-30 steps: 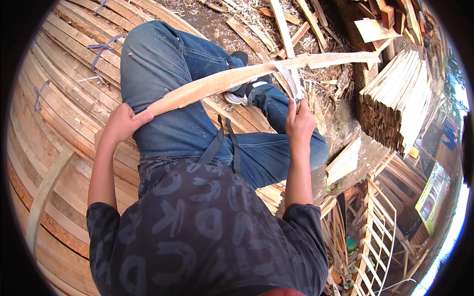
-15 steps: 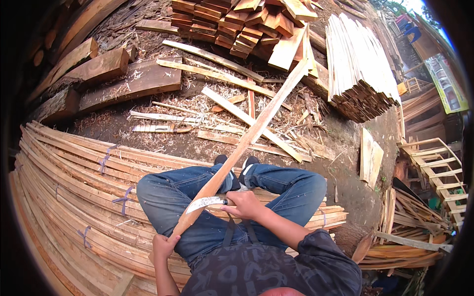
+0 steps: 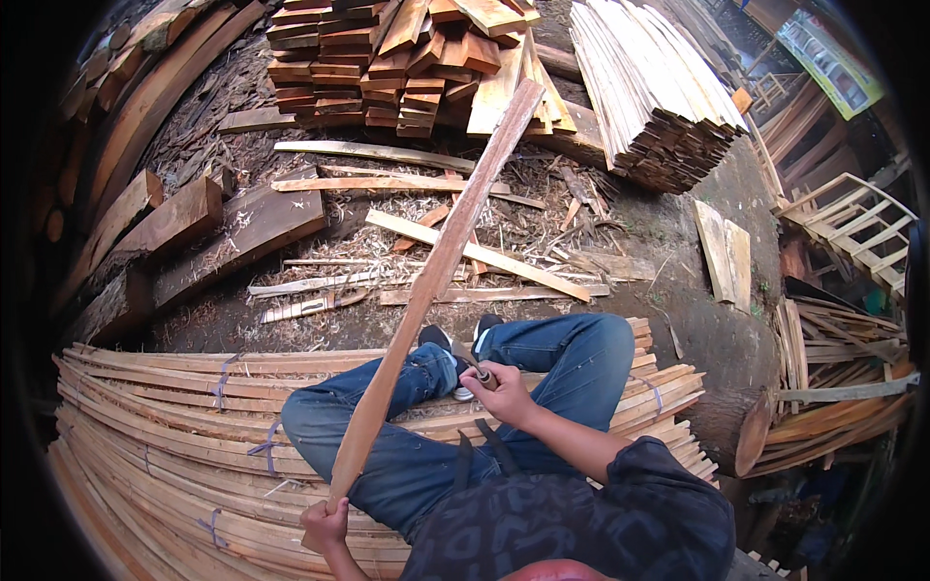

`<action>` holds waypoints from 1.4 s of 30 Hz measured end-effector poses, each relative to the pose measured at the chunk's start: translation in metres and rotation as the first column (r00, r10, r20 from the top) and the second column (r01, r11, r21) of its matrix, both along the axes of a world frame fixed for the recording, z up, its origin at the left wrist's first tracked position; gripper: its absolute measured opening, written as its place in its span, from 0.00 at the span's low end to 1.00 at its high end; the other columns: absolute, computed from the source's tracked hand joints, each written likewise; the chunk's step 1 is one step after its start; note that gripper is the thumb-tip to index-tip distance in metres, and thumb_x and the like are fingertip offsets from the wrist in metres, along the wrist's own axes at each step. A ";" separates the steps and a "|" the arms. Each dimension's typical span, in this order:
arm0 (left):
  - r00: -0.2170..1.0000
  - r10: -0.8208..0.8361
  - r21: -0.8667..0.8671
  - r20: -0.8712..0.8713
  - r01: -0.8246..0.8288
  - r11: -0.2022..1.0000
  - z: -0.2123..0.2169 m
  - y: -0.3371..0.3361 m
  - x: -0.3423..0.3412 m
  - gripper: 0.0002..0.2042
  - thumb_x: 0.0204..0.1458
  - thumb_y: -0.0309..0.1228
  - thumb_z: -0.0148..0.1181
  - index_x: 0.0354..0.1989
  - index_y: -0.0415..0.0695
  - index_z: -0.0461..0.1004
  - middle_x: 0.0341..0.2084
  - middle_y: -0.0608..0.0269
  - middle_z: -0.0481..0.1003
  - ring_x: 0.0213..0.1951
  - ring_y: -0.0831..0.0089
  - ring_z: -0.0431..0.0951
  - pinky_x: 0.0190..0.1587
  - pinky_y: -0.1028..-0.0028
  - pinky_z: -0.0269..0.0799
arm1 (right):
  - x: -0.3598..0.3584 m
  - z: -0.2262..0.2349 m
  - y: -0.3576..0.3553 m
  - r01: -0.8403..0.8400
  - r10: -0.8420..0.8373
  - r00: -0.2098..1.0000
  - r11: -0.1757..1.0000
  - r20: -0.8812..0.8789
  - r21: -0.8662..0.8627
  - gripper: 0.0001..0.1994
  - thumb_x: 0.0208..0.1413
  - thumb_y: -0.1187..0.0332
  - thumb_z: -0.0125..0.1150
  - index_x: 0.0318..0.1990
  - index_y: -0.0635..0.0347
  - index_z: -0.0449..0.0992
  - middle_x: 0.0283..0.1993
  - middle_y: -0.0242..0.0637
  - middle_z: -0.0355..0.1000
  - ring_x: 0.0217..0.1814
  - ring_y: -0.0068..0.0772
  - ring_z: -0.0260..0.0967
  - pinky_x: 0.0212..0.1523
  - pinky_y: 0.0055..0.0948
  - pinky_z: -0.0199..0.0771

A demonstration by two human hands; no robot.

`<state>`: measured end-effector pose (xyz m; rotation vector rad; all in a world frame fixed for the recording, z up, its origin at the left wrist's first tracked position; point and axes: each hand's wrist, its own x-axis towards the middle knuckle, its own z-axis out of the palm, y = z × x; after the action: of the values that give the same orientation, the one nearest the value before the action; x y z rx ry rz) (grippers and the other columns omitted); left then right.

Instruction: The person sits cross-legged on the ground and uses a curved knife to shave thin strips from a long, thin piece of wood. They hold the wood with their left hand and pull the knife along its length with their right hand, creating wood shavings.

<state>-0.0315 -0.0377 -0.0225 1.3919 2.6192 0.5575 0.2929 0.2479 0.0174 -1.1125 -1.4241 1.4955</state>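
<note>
While the left hand grips the plank at its near end, the right hand is wrapped round a knife handle, apart from the plank on its right side. Plank slants up across the left leg, far end toward the stacked boards. Person sits on bundled strips.

Daylight falls on dirt ground littered with wood shavings near stacked planks.
</note>
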 end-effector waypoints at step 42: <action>0.971 -0.238 -0.136 0.007 0.237 0.962 0.065 0.015 -0.036 0.25 0.33 0.38 0.72 0.41 0.43 0.71 0.37 0.57 0.70 0.41 0.59 0.69 0.51 0.60 0.59 | 0.048 -0.010 0.055 0.273 -0.598 0.568 0.785 -0.565 -0.556 0.15 0.56 0.77 0.58 0.29 0.46 0.57 0.42 0.48 0.75 0.14 0.16 0.56 0.14 0.19 0.59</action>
<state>-0.0672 -0.0227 0.0422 1.6349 2.3959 0.3358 0.3410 0.3030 0.0076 -0.8535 -0.2246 1.6042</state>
